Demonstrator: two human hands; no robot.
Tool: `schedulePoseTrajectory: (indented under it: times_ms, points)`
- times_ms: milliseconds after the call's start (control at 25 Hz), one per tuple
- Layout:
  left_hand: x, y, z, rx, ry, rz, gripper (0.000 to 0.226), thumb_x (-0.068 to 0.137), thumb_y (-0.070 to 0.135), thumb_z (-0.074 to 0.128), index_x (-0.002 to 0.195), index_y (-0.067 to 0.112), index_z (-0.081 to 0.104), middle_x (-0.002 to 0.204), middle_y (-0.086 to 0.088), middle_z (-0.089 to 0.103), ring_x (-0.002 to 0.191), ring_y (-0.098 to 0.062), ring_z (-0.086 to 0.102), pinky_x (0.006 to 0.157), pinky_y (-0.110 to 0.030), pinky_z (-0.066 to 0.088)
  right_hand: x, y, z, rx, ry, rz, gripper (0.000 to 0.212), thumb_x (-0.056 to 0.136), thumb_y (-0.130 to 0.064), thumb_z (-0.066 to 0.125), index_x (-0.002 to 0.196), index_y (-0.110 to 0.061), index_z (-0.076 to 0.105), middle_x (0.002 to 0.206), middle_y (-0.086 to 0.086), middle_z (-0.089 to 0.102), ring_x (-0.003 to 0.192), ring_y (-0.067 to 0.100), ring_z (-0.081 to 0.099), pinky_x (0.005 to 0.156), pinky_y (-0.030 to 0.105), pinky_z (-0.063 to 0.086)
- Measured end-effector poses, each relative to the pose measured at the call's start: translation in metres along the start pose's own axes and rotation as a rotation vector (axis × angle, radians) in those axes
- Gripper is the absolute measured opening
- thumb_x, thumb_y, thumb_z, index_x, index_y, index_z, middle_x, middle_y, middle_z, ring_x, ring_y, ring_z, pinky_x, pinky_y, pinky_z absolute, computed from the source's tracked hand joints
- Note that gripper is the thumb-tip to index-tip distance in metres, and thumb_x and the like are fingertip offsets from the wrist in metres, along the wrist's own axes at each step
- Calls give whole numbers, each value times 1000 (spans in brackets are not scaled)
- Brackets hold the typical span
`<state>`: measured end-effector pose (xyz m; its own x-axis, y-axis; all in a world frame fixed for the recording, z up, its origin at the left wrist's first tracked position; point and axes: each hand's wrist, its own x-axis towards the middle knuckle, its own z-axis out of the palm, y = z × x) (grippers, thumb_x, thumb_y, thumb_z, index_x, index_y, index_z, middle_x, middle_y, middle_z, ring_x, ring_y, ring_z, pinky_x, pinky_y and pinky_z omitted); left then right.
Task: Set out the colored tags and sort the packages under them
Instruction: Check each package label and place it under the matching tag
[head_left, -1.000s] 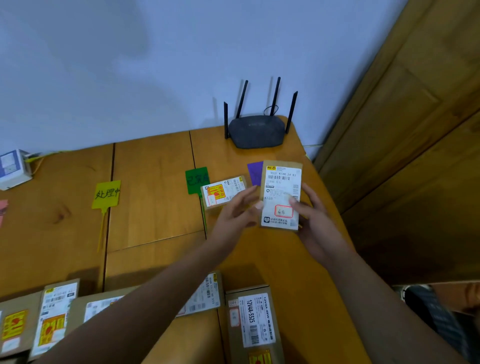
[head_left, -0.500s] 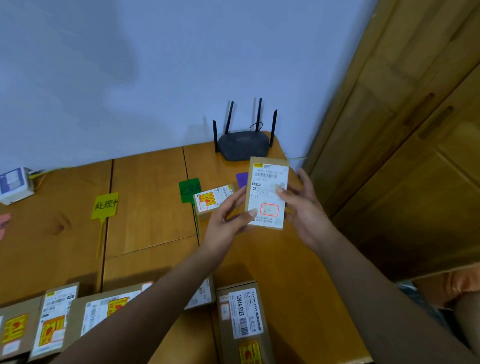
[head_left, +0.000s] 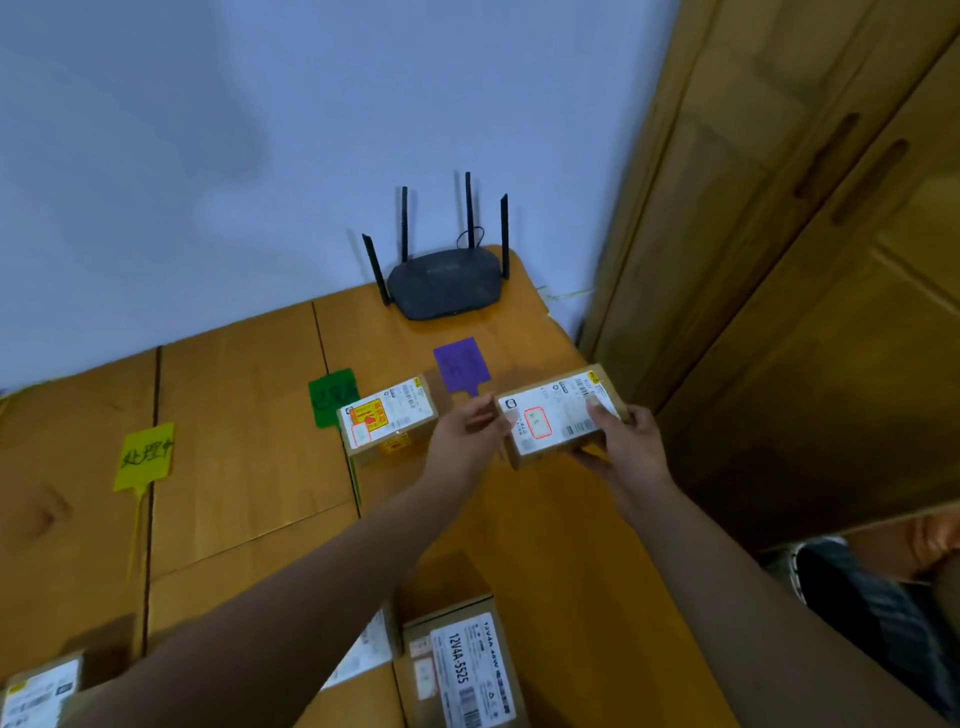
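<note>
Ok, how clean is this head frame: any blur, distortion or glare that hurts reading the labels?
Head view: dim and soft overall, no obvious glare. The left hand is motion-smeared; the held package in the right hand shows its label but the fine print is unreadable. Wide-angle bending tilts the wooden door. The near package reads "12V4A"; the yellow tag is legible, the purple tag faint.

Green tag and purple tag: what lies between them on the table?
In the head view, a labelled package lies between green tag and purple tag, overlapping the green one.
</note>
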<state>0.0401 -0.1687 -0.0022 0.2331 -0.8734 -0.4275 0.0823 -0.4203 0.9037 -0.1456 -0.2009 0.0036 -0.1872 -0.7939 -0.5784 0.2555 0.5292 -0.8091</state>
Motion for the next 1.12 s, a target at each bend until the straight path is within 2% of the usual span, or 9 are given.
schedulePoseTrajectory:
  times_ms: [80,160,320,400,520,680,840,960,1120]
  points:
    - [25,-13,8,-41,70,-48,42,98,13,72,140,12,64,129,-11,74,117,-27,73,102,-50,59,28,9,3,-199,43,-38,43,94,-27,77,131,-12,61,126,17,72,113,33,71,98,57,59]
    - [49,-20,10,-47,141,-68,41,99,10,69,139,9,63,129,-13,74,113,-29,74,98,-52,61,52,13,9,-423,34,-111,46,91,-38,79,130,-16,69,122,12,76,109,32,73,98,53,59]
    - [98,-32,15,90,174,-73,34,102,15,66,135,12,66,128,-9,75,112,-26,74,99,-50,60,106,20,22,-592,30,-229,48,91,-42,77,134,-19,69,126,6,75,100,19,65,85,34,52]
    - [113,-36,15,118,138,-100,36,102,14,64,139,12,65,131,-9,74,116,-26,73,101,-49,59,127,27,25,-668,27,-219,50,92,-44,75,135,-21,68,131,7,73,110,25,67,89,35,51]
    - [119,-42,13,57,76,-150,45,101,5,64,145,12,59,138,-9,69,123,-26,69,100,-41,60,144,35,25,-677,-3,-180,51,93,-46,73,139,-24,66,136,5,71,125,30,66,106,46,53]
    - [97,-39,4,53,122,-85,65,97,4,69,156,19,45,125,9,62,115,-12,60,69,-11,56,132,30,26,-637,88,-197,61,91,-46,76,145,-23,60,142,4,67,130,28,62,107,43,51]
    - [52,-26,-13,33,207,-7,54,94,3,72,145,17,59,121,4,66,115,-13,61,88,-27,58,76,33,22,-589,242,-330,51,86,-44,82,130,-24,67,130,3,65,111,19,64,84,34,54]
    - [-2,-17,-36,-12,103,56,37,94,-5,68,129,8,70,103,10,78,98,-6,71,77,-17,59,20,40,26,-386,-21,-294,31,86,-32,84,112,-20,74,97,-2,69,83,11,64,68,28,51]
    - [-92,-19,-72,1,35,43,36,97,-8,63,132,-1,66,128,-19,72,110,-21,65,86,-31,54,-70,60,31,-372,-416,-169,12,90,-24,82,101,-27,79,83,-5,71,73,7,68,64,21,56]
